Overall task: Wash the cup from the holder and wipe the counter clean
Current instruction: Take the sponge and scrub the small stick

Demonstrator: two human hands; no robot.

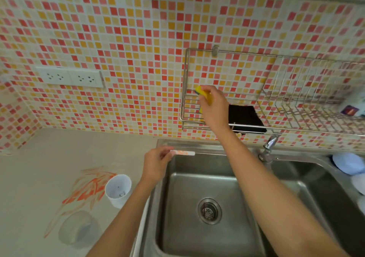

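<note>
Right hand (212,106) grips yellow sponge (203,93) at wire rack (256,126) on tiled wall; black cloth (245,118) lies beside it. Left hand (156,166) pinches a small white-and-pink item (183,153) over sink (177,227) rim. White cup (118,187) upright on bench (29,177), touching orange smears (88,189); faucet (268,148) right of forearm.
</note>
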